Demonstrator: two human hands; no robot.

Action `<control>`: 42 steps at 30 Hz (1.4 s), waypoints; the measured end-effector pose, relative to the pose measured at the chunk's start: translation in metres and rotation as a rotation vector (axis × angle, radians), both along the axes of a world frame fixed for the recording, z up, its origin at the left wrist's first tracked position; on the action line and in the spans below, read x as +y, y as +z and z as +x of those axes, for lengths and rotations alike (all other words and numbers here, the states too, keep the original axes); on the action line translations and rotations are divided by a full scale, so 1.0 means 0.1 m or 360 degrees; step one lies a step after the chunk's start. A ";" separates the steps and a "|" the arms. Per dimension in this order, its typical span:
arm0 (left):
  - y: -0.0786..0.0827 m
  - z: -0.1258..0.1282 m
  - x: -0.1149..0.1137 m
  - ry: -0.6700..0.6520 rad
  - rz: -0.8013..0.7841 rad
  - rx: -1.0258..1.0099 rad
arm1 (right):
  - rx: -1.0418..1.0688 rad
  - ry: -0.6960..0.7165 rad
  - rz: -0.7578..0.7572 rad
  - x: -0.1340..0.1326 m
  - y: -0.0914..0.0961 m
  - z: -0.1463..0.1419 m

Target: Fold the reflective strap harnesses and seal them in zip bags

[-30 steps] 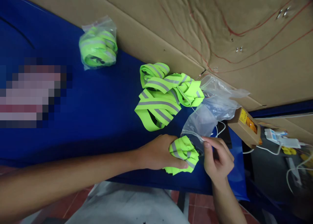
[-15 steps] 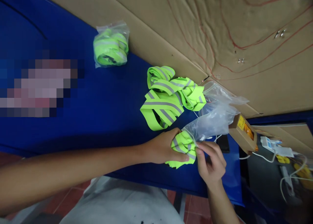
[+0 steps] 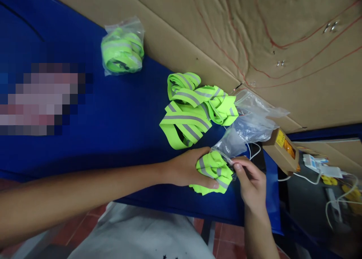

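My left hand [image 3: 195, 168] is wrapped round a folded bundle of neon-green reflective strap [image 3: 213, 172] with grey stripes. At the bundle's right end, my right hand [image 3: 251, 176] pinches the edge of a clear plastic bag [image 3: 230, 143]. Part of the bundle's end lies against the bag's mouth; how far inside it sits I cannot tell. Beyond my hands lies a loose heap of the same green reflective straps [image 3: 189, 115]. Farther left on the blue table, a clear bag filled with green straps [image 3: 123, 49] rests near the cardboard.
More clear plastic bags [image 3: 257, 125] lie right of the heap. Brown cardboard [image 3: 175, 36] borders the blue table [image 3: 113, 119] at the back. To the right stand a small cardboard box [image 3: 279, 153] and a dark surface with white cables [image 3: 308, 180]. A blurred patch covers the left side.
My right hand has shifted slightly right with the bag's edge. The held bag now sits lower and more bunched against the bundle's end. My left hand keeps its grip.
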State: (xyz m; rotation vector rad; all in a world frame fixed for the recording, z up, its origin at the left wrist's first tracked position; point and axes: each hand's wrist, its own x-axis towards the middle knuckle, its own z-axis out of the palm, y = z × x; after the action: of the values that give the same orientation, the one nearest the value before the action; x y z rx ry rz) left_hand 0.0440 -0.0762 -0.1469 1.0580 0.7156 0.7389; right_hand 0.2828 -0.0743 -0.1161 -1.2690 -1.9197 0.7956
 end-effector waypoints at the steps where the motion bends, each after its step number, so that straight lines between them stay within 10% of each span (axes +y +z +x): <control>1: 0.00 0.00 0.00 0.0004 -0.0012 0.0028 | 0.0000 0.0007 0.0045 -0.01 0.00 -0.01; 21: 0.08 0.04 -0.05 0.0221 0.0017 0.0566 | -0.0595 0.0260 0.1127 -0.26 -0.09 -0.16; 29: 0.09 0.07 -0.02 0.0392 -0.0251 0.0260 | -0.0700 0.0377 0.1103 -0.30 -0.16 -0.15; 42: 0.14 0.02 -0.04 0.0297 0.0267 0.0775 | -0.0574 0.0267 0.1007 -0.28 -0.12 -0.29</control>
State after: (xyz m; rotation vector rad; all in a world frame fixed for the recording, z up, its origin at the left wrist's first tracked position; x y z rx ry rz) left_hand 0.0461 -0.0797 -0.1328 1.3573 1.1970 0.7146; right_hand 0.2541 -0.1025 -0.1279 -0.8990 -2.3271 -0.0027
